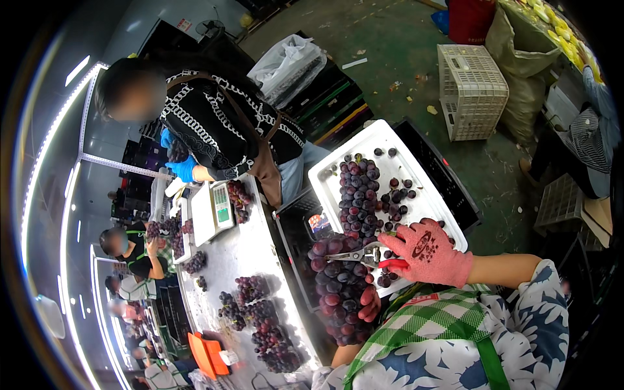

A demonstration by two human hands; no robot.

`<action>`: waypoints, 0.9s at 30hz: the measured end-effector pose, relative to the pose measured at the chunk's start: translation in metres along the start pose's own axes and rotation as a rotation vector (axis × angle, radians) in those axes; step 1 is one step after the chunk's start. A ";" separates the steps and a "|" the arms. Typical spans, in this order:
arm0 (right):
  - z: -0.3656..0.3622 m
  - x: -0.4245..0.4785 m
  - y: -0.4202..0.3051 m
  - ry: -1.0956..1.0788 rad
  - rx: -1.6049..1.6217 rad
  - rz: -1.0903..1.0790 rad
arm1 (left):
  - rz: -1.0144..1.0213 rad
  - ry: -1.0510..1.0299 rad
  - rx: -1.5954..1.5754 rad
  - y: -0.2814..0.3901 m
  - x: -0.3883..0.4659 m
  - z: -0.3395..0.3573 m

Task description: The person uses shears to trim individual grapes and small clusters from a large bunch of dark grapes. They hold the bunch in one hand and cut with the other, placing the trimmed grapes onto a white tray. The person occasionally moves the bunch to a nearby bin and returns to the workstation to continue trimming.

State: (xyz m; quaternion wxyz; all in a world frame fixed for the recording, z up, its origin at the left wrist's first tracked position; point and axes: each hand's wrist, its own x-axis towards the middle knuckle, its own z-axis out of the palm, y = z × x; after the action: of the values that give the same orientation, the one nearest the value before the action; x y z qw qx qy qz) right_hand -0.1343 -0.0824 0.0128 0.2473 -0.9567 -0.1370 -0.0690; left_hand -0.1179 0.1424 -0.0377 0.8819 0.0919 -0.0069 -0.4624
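My right hand [424, 253], in a pink knitted glove with a dark print, holds red-handled fruit snips [360, 256]. The blades lie over the upper part of a large bunch of dark purple-red grapes [339, 287]. My left hand [369, 304], gloved in pink and mostly hidden behind that bunch, supports it from below and the side. Just beyond is a white foam tray [378, 134]. In it rest another long grape bunch [358, 195] and several loose grapes [397, 196]. Whether the blades touch a stem cannot be made out.
Black crates [434, 170] sit under and beside the tray. On the metal table [258, 239] at left are more grape bunches [263, 321], a digital scale [214, 209] and an orange object [207, 353]. A co-worker [219, 122] in blue gloves stands across. A pale crate [470, 92] is on the floor.
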 end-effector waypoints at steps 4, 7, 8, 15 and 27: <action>0.000 0.000 0.003 -0.037 -0.024 -0.019 | 0.004 -0.009 -0.050 -0.002 0.002 0.001; 0.003 0.000 0.006 -0.048 -0.020 -0.024 | -0.001 -0.039 -0.040 -0.001 0.003 -0.001; 0.003 0.000 0.006 -0.048 -0.019 -0.031 | -0.004 -0.041 -0.035 -0.001 0.003 -0.002; -0.002 0.000 0.008 -0.089 0.043 -0.022 | 0.009 0.028 -0.018 -0.001 0.000 0.003; -0.009 -0.003 0.007 -0.098 0.061 0.049 | 0.011 0.032 -0.003 0.004 0.001 0.000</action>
State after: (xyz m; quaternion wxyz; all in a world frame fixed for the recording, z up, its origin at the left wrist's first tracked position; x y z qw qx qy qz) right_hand -0.1359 -0.0934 0.0171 0.2707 -0.9541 -0.1277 -0.0118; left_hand -0.1140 0.1440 -0.0371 0.8844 0.0979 0.0073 -0.4562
